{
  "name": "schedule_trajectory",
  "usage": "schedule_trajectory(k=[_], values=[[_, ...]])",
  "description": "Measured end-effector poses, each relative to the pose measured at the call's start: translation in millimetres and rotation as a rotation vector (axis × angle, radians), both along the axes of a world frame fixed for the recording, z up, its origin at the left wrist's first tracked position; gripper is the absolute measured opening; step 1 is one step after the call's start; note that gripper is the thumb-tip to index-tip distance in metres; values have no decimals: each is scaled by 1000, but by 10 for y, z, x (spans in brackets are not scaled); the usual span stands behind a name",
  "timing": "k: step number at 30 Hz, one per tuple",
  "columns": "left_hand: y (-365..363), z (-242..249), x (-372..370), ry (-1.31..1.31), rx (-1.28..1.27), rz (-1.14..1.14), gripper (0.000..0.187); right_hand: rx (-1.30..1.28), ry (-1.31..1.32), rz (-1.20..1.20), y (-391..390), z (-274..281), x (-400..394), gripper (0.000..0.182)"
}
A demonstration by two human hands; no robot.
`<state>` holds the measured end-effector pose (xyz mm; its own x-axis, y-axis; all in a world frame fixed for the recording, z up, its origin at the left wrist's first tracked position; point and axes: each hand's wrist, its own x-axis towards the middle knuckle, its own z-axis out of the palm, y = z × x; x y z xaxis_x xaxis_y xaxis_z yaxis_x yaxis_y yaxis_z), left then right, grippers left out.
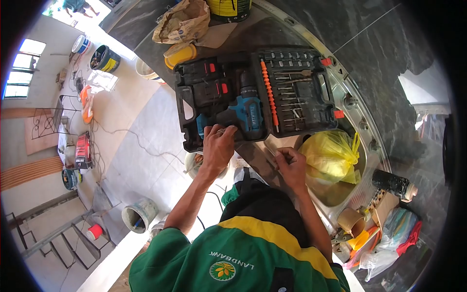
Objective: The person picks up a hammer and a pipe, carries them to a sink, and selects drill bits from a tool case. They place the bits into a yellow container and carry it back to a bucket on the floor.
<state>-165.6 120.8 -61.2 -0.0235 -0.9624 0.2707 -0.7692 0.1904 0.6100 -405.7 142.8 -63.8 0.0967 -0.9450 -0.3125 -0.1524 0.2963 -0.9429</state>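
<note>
An open black tool case (183, 117) lies across the top middle. A blue and black cordless drill (250, 113) lies in its left half, beside two black batteries (209, 92). Drill bits (292, 104) and an orange flexible shaft (269, 95) fill the other half. My left hand (218, 150) reaches over the case's near rim, fingers curled beside the drill's handle; their grip is hidden. Just below the case, my right hand (291, 168) is closed in a pinch, with a thin pale piece (270, 149) seeming to stick out from the fingertips.
A yellow plastic bag (331, 155) sits in the sink (335, 207) on the right. Near the sink lie a black spray can (391, 185) and clutter. Beyond the case stand a paper sack (182, 22) and a yellow tub (180, 54). Buckets (138, 214) and cables occupy the floor.
</note>
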Motion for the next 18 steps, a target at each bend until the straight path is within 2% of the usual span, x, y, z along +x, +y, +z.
schedule_trajectory(k=[6, 9, 14, 15, 18], values=[[10, 27, 10, -48, 3, 11, 21, -18, -15, 3, 7, -36, -8, 21], [-66, 118, -13, 2, -98, 28, 18, -13, -6, 4, 3, -3, 0, 20], [-381, 248, 64, 39, -105, 75, 16, 11, 30, 15, 0, 70, 27, 18], [-527, 236, 80, 49, -227, 67, 15, 8, 30, 10, 4, 58, 15, 18], [-1001, 382, 87, 151, -198, 81, 14, -49, 8, 19, 6, 36, -2, 17]])
